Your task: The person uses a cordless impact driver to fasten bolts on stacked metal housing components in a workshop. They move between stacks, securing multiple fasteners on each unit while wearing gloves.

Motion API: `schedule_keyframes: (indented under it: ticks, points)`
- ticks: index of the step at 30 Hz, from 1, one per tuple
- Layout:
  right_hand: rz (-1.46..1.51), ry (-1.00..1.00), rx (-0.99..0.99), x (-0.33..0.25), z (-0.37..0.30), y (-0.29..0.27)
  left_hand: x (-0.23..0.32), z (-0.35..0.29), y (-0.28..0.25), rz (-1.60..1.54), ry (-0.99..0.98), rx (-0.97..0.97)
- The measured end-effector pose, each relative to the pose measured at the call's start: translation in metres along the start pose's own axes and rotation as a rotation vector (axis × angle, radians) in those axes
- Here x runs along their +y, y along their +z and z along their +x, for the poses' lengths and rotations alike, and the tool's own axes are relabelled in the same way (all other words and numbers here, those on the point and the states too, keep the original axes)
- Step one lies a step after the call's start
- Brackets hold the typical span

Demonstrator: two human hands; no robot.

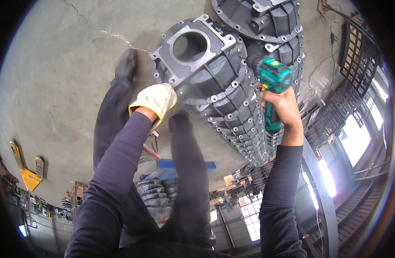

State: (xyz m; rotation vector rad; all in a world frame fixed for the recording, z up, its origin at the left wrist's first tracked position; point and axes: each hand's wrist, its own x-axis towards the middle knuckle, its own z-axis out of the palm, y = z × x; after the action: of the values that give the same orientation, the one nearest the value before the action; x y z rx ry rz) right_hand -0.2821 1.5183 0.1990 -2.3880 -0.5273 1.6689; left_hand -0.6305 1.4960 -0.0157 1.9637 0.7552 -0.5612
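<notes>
A long stack of grey cast-metal housings (219, 75) stands in front of me, its top piece showing a square flange around a round opening. My left hand (156, 101), in a white work glove with a yellow cuff edge, is closed at the near left corner of that flange; whatever its fingers grip is hidden. My bare right hand (283, 105) is wrapped round the handle of a green and black cordless drill (272, 77). The drill's dark front end points left, close to the flange bolt holes on the housing's right side. Motion slightly blurs the drill.
A second stack of similar housings (277, 26) stands close behind on the right. My shoe (126, 64) rests on the cracked concrete floor (68, 77). A yellow pallet jack (30, 178) is at far left. Black metal racks (358, 56) and a cable lie along the right.
</notes>
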Motion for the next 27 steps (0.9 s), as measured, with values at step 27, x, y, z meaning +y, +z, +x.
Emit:
schedule_keyframes:
  ticks: [27]
  points:
    - [0.541, 0.382, 0.229, 0.182, -0.289, 0.244, -0.230, -0.435, -0.213, 0.297, -0.392, -0.690]
